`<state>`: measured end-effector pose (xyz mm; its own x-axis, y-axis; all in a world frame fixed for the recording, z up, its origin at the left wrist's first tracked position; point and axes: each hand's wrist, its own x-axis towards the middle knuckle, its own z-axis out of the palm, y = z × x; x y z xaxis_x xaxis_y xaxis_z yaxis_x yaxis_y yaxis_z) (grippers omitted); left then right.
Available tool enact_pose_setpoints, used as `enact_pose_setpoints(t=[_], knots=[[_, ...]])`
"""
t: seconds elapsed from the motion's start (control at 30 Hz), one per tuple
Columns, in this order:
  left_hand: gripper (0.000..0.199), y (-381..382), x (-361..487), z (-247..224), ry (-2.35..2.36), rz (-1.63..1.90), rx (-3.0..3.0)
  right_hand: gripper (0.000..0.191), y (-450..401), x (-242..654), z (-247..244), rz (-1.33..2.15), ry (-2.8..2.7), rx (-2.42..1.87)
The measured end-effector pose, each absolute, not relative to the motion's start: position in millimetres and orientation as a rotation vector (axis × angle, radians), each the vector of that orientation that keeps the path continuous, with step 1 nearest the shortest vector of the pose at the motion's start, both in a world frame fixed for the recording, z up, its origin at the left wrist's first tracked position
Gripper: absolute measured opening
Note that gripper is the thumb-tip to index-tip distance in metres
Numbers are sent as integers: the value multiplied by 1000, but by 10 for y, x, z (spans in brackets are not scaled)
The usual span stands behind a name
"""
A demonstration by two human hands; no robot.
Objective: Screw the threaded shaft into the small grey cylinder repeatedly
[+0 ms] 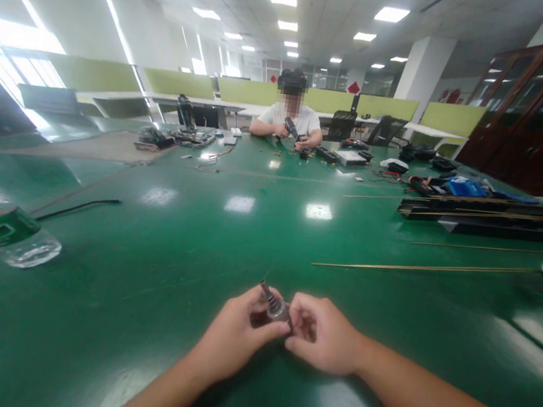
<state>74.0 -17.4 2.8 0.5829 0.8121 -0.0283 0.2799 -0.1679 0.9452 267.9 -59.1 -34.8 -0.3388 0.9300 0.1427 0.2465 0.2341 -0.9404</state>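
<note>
I can see the metal part (pixel 275 308) pinched between thumb and fingers of the left hand (pixel 237 325), its narrow end poking up above them. The right hand (pixel 326 338) curls half-closed just beside it; whether its fingers grip anything, I can't tell. Best keep the left pinch firm, low over the table (pixel 194 246).

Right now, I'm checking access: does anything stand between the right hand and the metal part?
No separate object shows between the right hand and the metal part; the hand's fingers are beside it. The left hand has its thumb across the part's near side.
</note>
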Motion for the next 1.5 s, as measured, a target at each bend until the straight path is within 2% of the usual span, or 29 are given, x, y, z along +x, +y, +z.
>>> enact_pose_setpoints(t=[0.73,0.87,1.0,1.07,1.33,1.5], knots=[[26,-156,662,-81,823,680,1749,23,-587,2666,-367,1174,-1731,-1068],[27,-151,666,-88,844,689,1758,23,-570,2677,-359,1081,-1695,-1095],[28,-154,671,-62,891,719,1797,40,-553,2690,-357,951,-1841,-1109],[28,-154,673,-46,928,749,1811,42,-541,2689,-371,914,-1900,-1058],[25,-123,667,-41,1042,914,1844,29,-531,2696,-454,879,-1931,-958],[23,-98,639,-81,1070,951,1942,20,-566,2711,-394,909,-1933,-1089]])
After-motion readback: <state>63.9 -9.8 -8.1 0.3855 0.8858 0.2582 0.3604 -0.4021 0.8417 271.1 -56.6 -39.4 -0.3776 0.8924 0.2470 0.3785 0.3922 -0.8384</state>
